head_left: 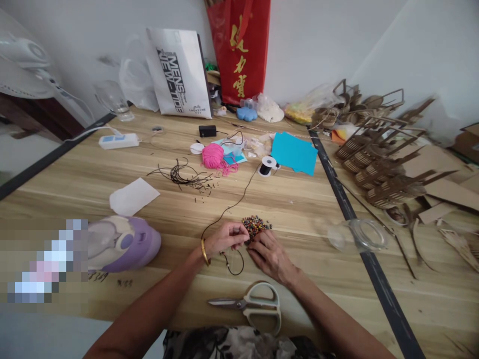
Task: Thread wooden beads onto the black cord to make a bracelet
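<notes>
My left hand (pixel 228 236) is closed in a pinch on a thin black cord (pixel 245 192), which runs back to a white-rimmed spool (pixel 266 166). Below the hand the cord's other end curls in a loop on the table, with a few small beads on it. A pile of multicoloured beads (pixel 255 225) lies just beyond my fingers. My right hand (pixel 272 257) rests palm down at the pile's near edge, its fingers spread and touching the beads; its fingertips are partly hidden. Scissors (pixel 247 303) with pale handles lie close to my body.
To the left are a purple-and-white device (pixel 140 244) and white paper (pixel 134 196). Cut black cords (pixel 183 175), pink yarn (pixel 213 155) and blue sheets (pixel 294 152) lie farther back. A clear tape roll (pixel 368 235) and small woven baskets (pixel 389 187) are at right.
</notes>
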